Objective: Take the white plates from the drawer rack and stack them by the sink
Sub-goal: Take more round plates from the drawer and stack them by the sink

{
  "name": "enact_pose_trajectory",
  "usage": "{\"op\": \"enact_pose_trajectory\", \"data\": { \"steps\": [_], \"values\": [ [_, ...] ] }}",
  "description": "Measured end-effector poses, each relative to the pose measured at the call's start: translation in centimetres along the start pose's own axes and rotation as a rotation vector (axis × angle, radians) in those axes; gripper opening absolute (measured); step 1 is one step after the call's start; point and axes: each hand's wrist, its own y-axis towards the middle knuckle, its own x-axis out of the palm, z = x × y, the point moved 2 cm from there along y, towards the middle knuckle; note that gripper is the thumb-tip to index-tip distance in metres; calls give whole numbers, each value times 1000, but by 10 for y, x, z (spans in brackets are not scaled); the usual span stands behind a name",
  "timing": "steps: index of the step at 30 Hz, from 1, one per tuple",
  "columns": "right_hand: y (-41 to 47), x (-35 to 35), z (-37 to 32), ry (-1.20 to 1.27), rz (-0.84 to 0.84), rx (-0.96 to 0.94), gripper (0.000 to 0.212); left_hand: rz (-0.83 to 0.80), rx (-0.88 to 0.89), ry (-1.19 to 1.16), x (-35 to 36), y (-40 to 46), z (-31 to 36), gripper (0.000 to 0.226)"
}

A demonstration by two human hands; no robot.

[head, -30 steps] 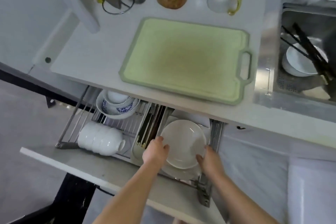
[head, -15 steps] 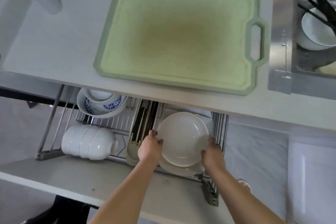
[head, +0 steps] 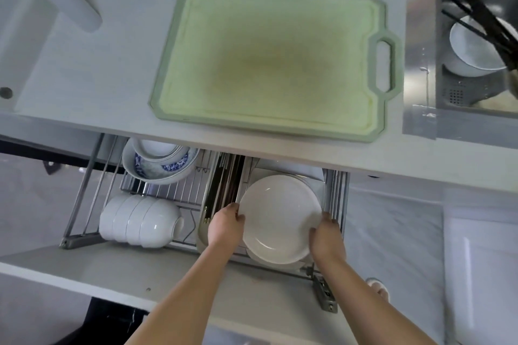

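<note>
A stack of white plates [head: 277, 218] lies in the right part of the pulled-out drawer rack [head: 84, 204], below the counter edge. My left hand [head: 225, 228] grips the stack's left rim, thumb on top. My right hand [head: 326, 235] holds the right rim. Rims of lower plates show beneath the top one at the near and far sides. The steel sink [head: 420, 109] is at the upper right, its basin partly cut off by the frame edge.
A green cutting board [head: 269, 59] covers the counter middle, left of the sink. White bowls on their side [head: 140, 221] and blue-patterned bowls [head: 159, 162] fill the rack's left. Chopsticks [head: 227, 179] lie beside the plates. A bowl and dark utensils [head: 473, 47] sit in the sink.
The view has dropped and moved closer to the drawer. Both hands have stayed on the plate stack's rims, sliding slightly further around its sides.
</note>
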Motion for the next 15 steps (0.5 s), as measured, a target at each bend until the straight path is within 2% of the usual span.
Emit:
{"op": "enact_pose_trajectory", "data": {
  "steps": [3, 8, 15],
  "values": [
    [-7, -13, -1, 94, 19, -14, 30, 19, 23, -58, -11, -15, 6, 14],
    [-32, -42, 5, 213, 16, -140, 23, 72, 23, -116, -31, -49, 22, 19],
    [-68, -97, 33, 224, 33, -322, 23, 132, 11, -202, -43, -109, 54, 23]
  ]
}}
